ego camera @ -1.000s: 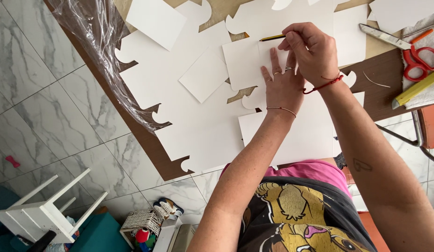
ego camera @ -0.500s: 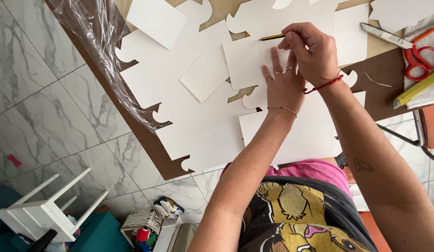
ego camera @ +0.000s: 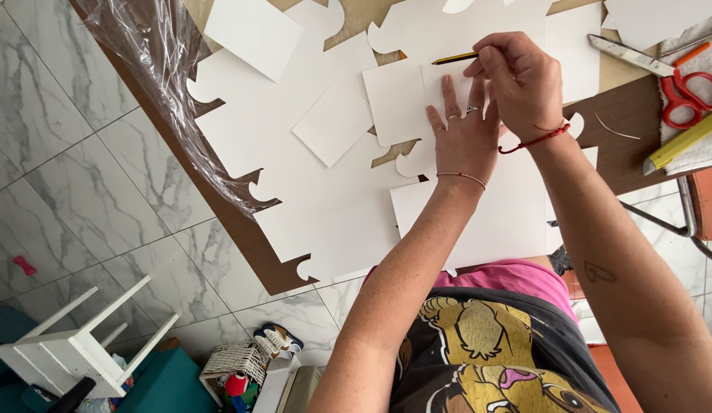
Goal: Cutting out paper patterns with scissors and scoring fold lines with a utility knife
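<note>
My left hand (ego camera: pixel 461 134) lies flat, fingers spread, pressing down on a white card sheet (ego camera: pixel 398 99) on the brown table (ego camera: pixel 624 145). My right hand (ego camera: pixel 520 76) sits just above it, gripping a yellow and black pencil (ego camera: pixel 454 58) whose tip points left onto the same card. A smaller white square of card (ego camera: pixel 333 121) lies to the left of the hands. Large white sheets with scalloped cut-outs (ego camera: pixel 318 222) cover most of the tabletop under and around both hands.
Red-handled scissors (ego camera: pixel 689 95), a utility knife (ego camera: pixel 627 55) and a yellow ruler (ego camera: pixel 681 144) lie at the right. Clear plastic wrap (ego camera: pixel 153 57) hangs over the table's left edge. On the marble floor stand a white stool (ego camera: pixel 77 348) and a small basket (ego camera: pixel 234 367).
</note>
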